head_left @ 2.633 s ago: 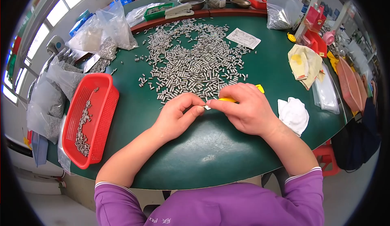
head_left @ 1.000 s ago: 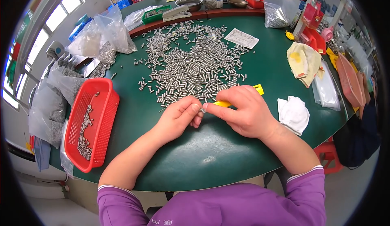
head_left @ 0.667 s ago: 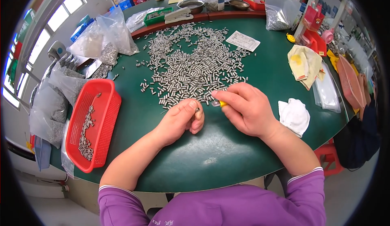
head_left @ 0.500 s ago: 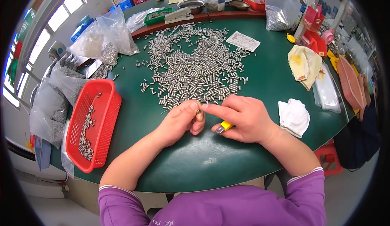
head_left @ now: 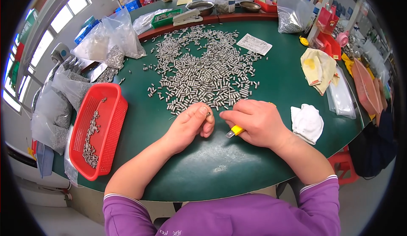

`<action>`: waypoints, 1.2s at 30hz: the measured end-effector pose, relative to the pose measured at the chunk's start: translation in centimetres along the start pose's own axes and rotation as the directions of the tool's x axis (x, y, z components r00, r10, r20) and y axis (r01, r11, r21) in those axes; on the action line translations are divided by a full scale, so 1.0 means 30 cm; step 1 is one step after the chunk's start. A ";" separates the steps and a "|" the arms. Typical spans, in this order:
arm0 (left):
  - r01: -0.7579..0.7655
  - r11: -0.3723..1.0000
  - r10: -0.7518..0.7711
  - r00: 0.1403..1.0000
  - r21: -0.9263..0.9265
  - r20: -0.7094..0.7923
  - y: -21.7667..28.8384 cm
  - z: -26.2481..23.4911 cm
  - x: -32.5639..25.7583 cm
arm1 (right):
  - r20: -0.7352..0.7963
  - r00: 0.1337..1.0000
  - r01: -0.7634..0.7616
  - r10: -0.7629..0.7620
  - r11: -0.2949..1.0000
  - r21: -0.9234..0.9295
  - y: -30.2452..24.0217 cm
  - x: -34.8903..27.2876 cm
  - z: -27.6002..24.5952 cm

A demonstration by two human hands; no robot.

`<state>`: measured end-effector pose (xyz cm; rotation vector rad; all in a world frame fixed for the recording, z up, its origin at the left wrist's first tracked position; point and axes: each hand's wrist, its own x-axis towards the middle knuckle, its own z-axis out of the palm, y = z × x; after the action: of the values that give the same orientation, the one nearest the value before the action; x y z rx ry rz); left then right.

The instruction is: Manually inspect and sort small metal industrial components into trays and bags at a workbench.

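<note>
My left hand point(head_left: 189, 125) is closed, pinching a small metal cylinder point(head_left: 208, 114) between thumb and forefinger; most of the piece is hidden by the fingers. In my right hand point(head_left: 256, 122) lies a yellow utility knife point(head_left: 236, 131), its short blade pointing down and left. The right fingers are curled around the knife, a small gap away from the left hand. Just beyond both hands spreads a big heap of small silvery metal cylinders point(head_left: 207, 72) on the green tabletop point(head_left: 186, 172).
At the left stands a red perforated basket point(head_left: 111, 138) with some cylinders inside. Clear plastic bags of metal parts point(head_left: 55, 108) crowd the left edge. A white cloth item point(head_left: 307, 123) and a cream cloth point(head_left: 318, 69) lie right. A written paper slip point(head_left: 254, 44) sits beyond the heap.
My right hand has drawn back slightly from the left, and its outstretched forefinger has curled in. The left hand keeps its pinch, almost in place.
</note>
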<state>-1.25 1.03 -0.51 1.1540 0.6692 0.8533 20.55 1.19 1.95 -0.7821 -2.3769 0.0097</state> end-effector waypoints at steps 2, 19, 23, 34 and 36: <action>-0.012 1.000 0.012 0.999 0.001 -0.031 -0.002 0.000 0.003 | -0.044 0.999 -0.013 0.013 1.000 0.004 0.009 0.001 0.002; -0.206 0.974 0.222 0.952 0.093 -0.210 -0.017 0.016 0.006 | 0.125 0.987 -0.119 0.103 0.984 0.130 -0.013 0.007 -0.001; -0.248 0.952 0.280 0.941 0.176 -0.189 -0.017 0.016 0.006 | 0.111 0.985 -0.144 0.129 0.981 0.134 -0.016 0.006 -0.002; -0.295 0.919 0.340 0.928 0.262 -0.150 -0.024 0.017 0.004 | 0.033 0.979 -0.204 0.201 0.958 0.204 -0.004 0.004 0.018; -0.295 0.916 0.343 0.928 0.272 -0.149 -0.023 0.018 0.004 | 0.030 0.984 -0.179 0.176 0.960 0.214 -0.005 0.003 0.019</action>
<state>-0.59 0.75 -1.01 1.4426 0.7728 1.1986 20.09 1.24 1.58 -0.8872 -2.2597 0.3417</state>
